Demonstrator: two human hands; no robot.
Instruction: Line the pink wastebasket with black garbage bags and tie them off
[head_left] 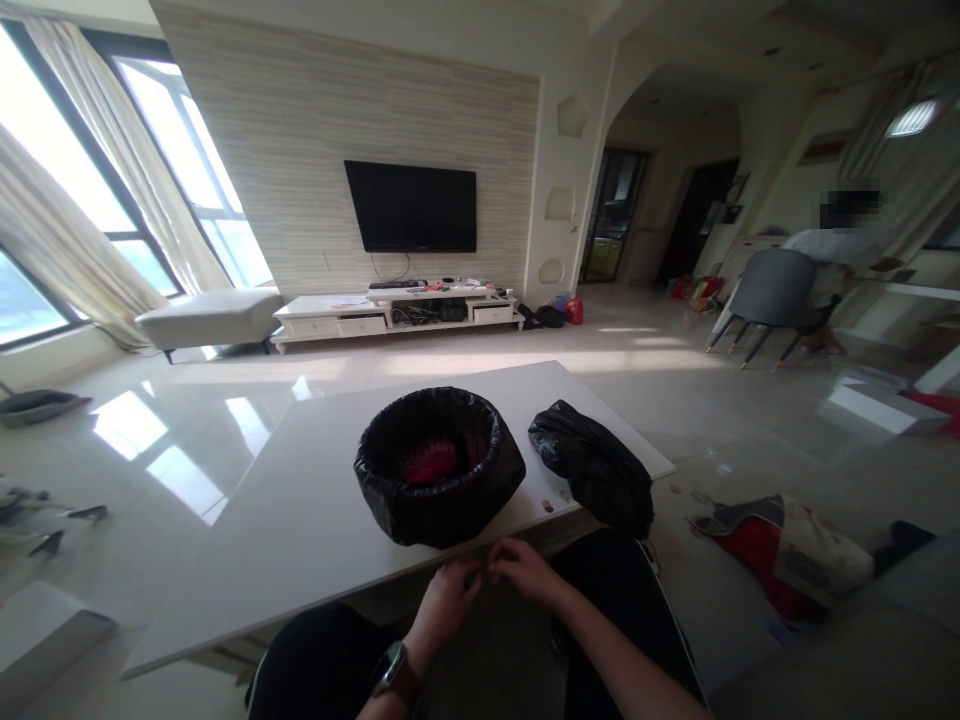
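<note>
Directly ahead of both hands, just past the fingertips, a round bin (442,515) lined with a black bag stands upright on the white table (300,500), close to its near edge. Being round, it has no long axis; its mouth faces up, with a pink thing (429,460) lying inside. The left hand (448,592) and the right hand (525,570) meet at that near edge, fingers curled and tips touching each other; whether they pinch anything small I cannot tell. The 2 hands lie about equally near the bin, the left more under its middle. Ahead and to the right of the right hand lies a crumpled black bag (592,465), apart from the bin, its length running far-left to near-right. A watch (394,672) sits on the left wrist.
</note>
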